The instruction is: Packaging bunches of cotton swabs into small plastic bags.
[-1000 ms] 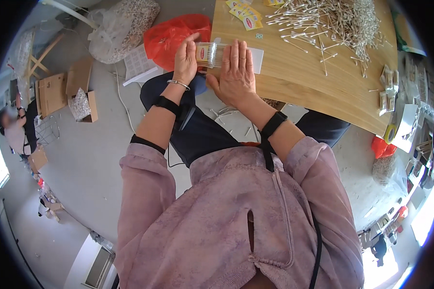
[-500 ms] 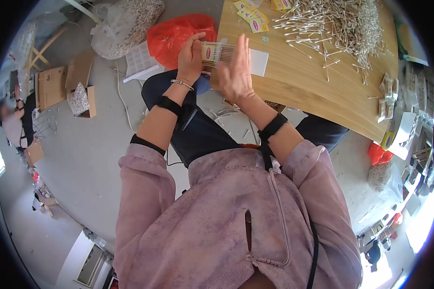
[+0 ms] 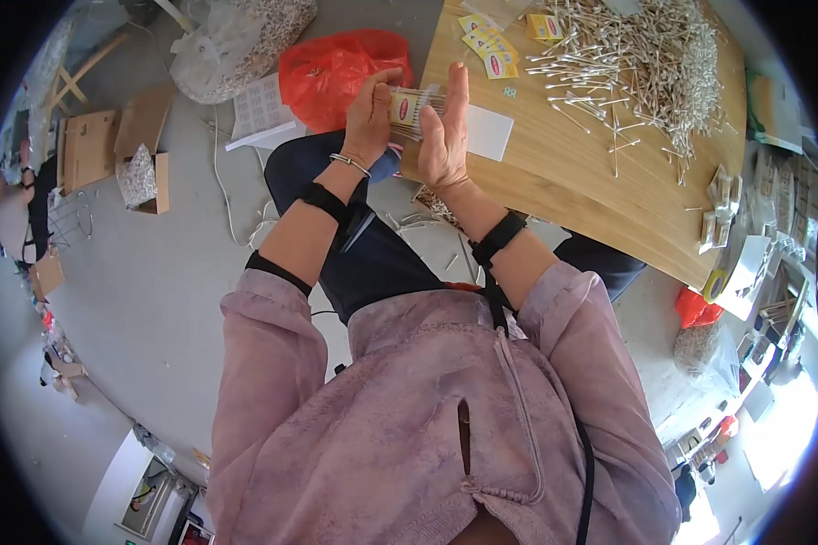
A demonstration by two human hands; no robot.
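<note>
Between my two hands, over the table's left edge, is a clear pack of cotton swabs (image 3: 405, 111) with a yellow and red card inside. My left hand (image 3: 367, 123) is closed round the pack's left end. At its other end my right hand (image 3: 446, 136) stands with fingers stretched out straight and the palm turned toward the pack. Whether that palm presses on the swab tips cannot be made out. Just beyond the right hand lies a white sheet (image 3: 490, 134) on the wooden table (image 3: 554, 168). Several yellow cards (image 3: 500, 65) lie farther back.
A large heap of loose cotton swabs (image 3: 641, 64) covers the table's far right. Filled packs (image 3: 720, 195) stand by its right edge. A red plastic bag (image 3: 336, 77) and a clear sack of swabs (image 3: 236, 50) sit at the left. Another person (image 3: 14, 213) is far left.
My right hand has turned more edge-on, its thumb now pointing up beside the pack. Both hands and the pack sit slightly lower and farther right in view; the whole view has shifted a little.
</note>
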